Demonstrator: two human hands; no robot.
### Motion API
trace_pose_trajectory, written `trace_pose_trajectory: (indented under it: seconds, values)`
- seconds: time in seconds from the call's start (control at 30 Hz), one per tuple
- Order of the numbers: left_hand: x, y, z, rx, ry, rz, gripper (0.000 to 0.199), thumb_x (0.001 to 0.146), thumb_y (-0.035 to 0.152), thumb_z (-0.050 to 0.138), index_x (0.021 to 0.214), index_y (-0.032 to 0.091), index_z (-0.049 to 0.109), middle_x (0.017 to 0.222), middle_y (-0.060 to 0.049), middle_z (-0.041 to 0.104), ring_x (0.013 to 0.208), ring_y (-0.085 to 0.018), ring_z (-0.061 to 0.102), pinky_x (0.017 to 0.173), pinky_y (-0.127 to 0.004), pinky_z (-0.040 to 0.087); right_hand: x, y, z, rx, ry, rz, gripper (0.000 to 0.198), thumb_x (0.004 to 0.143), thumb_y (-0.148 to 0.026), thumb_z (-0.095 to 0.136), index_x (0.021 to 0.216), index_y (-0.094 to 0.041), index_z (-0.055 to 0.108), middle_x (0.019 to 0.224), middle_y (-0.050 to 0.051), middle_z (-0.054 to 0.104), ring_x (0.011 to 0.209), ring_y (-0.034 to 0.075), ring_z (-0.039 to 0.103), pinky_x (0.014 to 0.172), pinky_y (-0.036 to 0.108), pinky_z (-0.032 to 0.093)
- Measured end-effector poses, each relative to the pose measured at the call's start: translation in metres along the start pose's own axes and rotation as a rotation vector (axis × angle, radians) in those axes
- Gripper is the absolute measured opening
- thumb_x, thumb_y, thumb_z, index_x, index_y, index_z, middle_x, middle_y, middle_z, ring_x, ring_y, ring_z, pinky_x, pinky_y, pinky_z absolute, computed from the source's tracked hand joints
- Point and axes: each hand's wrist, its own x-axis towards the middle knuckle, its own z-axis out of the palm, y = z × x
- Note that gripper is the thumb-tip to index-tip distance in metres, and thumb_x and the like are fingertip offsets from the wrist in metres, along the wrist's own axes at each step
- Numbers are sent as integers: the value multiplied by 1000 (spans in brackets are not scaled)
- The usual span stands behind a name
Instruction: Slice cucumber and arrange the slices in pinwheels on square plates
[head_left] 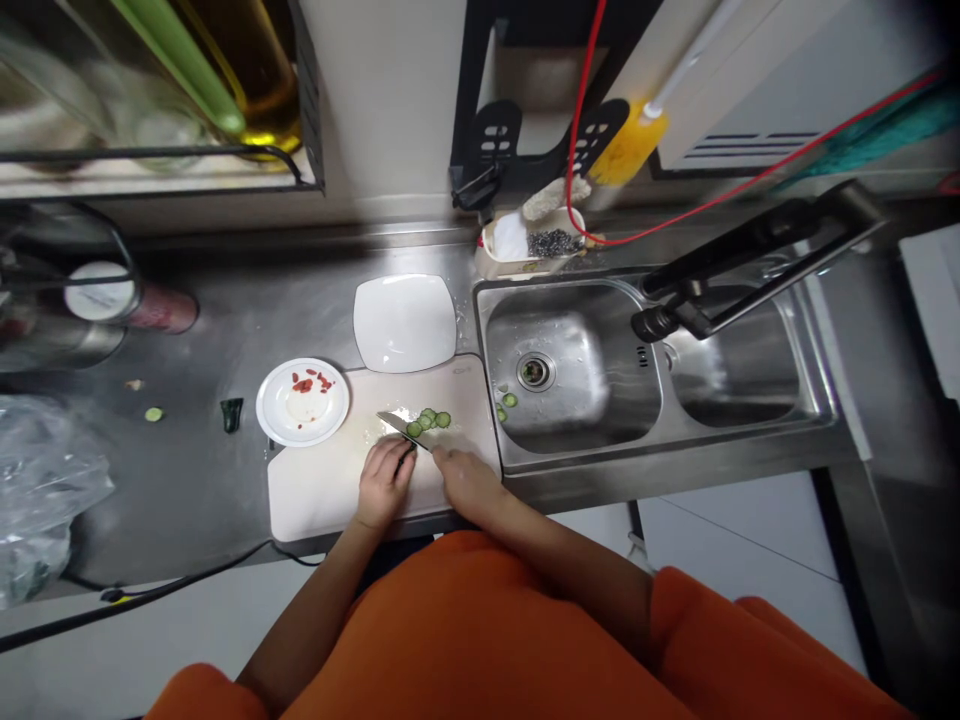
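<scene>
On the pale cutting board (322, 500), my right hand (469, 485) is closed round the handle of a kitchen knife (391, 420), its blade pointing to the left. My left hand (386, 480) is closed on a dark green cucumber piece (406, 458), mostly covered by the fingers and right beside the blade. Several round cucumber slices (427, 420) lie in a short row just beyond the knife. A white round plate (274, 405) with small red pieces overlaps the board's left corner. Behind the board stands a white square plate (405, 322) with nothing on it.
A double steel sink (577, 440) with a black faucet (750, 260) lies to the right; cucumber slices (510, 400) rest inside its left edge. A cucumber end (231, 414) and a slice (154, 414) lie on the counter. A plastic bag (49, 480) is at far left.
</scene>
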Motion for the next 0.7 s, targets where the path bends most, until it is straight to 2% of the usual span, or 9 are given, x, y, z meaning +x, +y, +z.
trace_pose_trajectory:
  seconds: [0.33, 0.7]
  values:
    - [-3, -2, 1, 8, -6, 7, 21, 86, 20, 56, 106, 19, 63, 97, -8, 67, 96, -19, 61, 92, -40, 50, -24, 12, -6, -35, 19, 76, 40, 86, -5, 30, 121, -14, 49, 92, 12, 66, 90, 23, 63, 74, 30, 46]
    - [-1, 0, 0, 31, 26, 39, 14, 85, 17, 57, 98, 18, 62, 94, -7, 66, 94, -19, 62, 91, -39, 50, -50, 6, -12, -38, -128, 99, 40, 87, -6, 31, 123, -16, 46, 99, 13, 65, 92, 24, 63, 71, 30, 45]
